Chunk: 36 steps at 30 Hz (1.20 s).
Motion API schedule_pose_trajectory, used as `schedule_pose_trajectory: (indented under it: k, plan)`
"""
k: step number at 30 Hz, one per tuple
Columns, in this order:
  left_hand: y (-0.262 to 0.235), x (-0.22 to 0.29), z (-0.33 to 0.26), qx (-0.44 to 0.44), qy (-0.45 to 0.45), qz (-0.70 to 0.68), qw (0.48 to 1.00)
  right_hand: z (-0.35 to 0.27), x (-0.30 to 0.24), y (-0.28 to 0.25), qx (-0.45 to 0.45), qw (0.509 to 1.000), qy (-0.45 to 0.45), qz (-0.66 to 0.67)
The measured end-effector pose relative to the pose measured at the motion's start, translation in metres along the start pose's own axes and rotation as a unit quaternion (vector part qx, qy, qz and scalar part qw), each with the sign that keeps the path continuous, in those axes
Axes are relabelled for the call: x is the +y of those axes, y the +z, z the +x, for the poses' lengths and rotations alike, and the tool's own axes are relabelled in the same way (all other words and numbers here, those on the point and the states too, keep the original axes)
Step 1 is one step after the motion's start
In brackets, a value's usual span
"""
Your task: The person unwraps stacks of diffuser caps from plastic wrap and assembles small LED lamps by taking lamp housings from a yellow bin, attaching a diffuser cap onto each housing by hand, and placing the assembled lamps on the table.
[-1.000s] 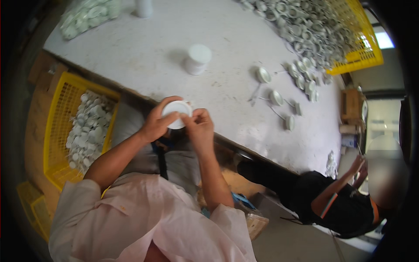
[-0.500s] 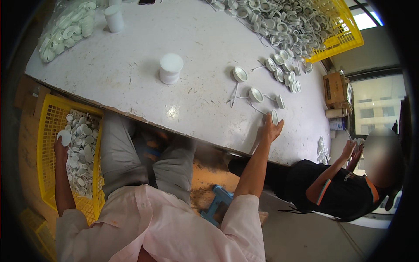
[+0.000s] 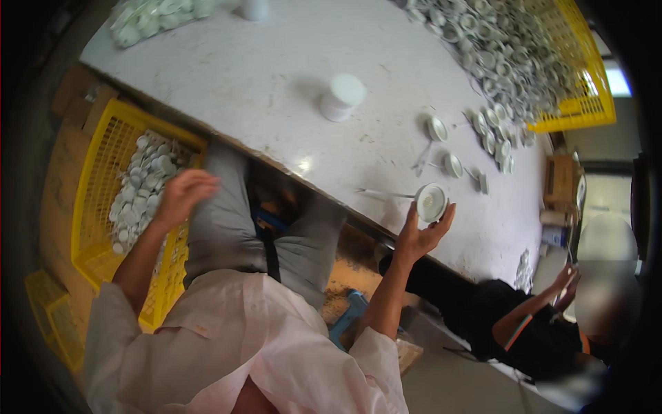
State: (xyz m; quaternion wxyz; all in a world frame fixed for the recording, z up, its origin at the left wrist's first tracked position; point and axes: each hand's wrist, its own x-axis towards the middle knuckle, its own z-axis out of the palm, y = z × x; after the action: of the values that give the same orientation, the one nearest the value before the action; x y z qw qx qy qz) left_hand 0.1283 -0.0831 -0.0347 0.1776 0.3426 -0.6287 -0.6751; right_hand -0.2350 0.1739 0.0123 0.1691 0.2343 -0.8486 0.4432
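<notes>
My right hand (image 3: pixel 422 238) grips a round white lamp housing (image 3: pixel 431 201) by its rim, just above the table's front edge. Its open face is toward me, and a thin wire trails from it to the left. My left hand (image 3: pixel 185 196) hovers by the right side of the yellow crate (image 3: pixel 93 200) of white discs (image 3: pixel 141 186). Its slightly blurred fingers are loosely bent and nothing shows in them. Beyond my right hand lie a few more wired housings (image 3: pixel 453 165) on the white table (image 3: pixel 276 90).
A white cylinder (image 3: pixel 343 96) stands mid-table. A large heap of wired housings (image 3: pixel 503 55) lies at the far right against a yellow crate (image 3: pixel 586 114). A bag of white parts (image 3: pixel 158 21) sits far left. A co-worker in black (image 3: pixel 524 331) is at the right.
My left hand has moved up and right from over the crate, and the white disc it held is gone from it. My right hand has lifted one housing off the table and turned it. The view has shifted.
</notes>
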Motion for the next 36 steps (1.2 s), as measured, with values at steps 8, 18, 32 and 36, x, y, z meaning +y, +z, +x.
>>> schedule_pose_trajectory:
  k: [8,18,32,36]
  plan:
    - [0.135,0.071,0.051,-0.233,0.069,-0.172,0.955,-0.072,-0.095,0.060,-0.239,0.928,-0.181,0.220]
    - [0.103,0.058,0.044,-0.091,0.082,-0.109,0.986,-0.006,-0.100,0.088,-0.185,0.948,0.065,0.249]
    - [0.103,0.027,0.024,-0.082,0.054,-0.123,0.987,0.070,-0.102,0.162,-0.306,0.891,0.223,0.249]
    - [0.106,0.031,0.024,-0.090,0.059,-0.103,0.989,0.067,-0.098,0.152,-0.296,0.853,0.280,0.327]
